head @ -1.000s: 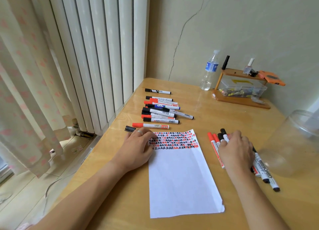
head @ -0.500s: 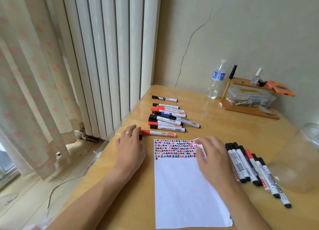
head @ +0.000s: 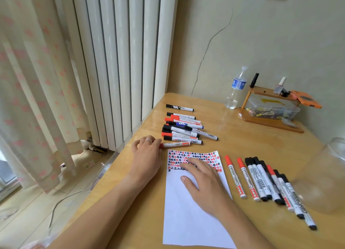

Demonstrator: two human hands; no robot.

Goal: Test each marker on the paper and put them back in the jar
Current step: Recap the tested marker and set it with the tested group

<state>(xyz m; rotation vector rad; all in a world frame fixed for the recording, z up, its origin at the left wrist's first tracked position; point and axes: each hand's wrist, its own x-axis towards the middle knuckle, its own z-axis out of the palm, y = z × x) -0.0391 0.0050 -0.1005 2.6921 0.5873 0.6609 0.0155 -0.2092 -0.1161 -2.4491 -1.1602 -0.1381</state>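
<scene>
- Left hand (head: 147, 155) is at about 9 o'clock of the paper (head: 188, 211), fingertips touching the cap end of the red marker (head: 175, 144) that lies just off the paper's top edge. Can't really tell if that grip has closed on it or is just resting there.
- Right hand (head: 203, 183) is flat on the paper, grip released, fingers spread over the band of red and black scribbles, holding nothing.
- The pile of markers (head: 183, 129) sits at 12 o'clock of the paper, and the row of markers (head: 268, 181) lies at 3 o'clock on the counter (head: 252, 146).
- The jar (head: 324, 175) is lying on its side at the far 3 o'clock edge, looks empty from here, so none are back in yet imo.
- My read of the step: grabbing that red one for the next test.
- Tips: keep the right palm pinning the paper so it doesn't skate. Pinch the barrel, not just the cap, since it'll roll. Scribble on the blank part below the band, there's loads of room.
- Recap firmly before it joins the row.
</scene>
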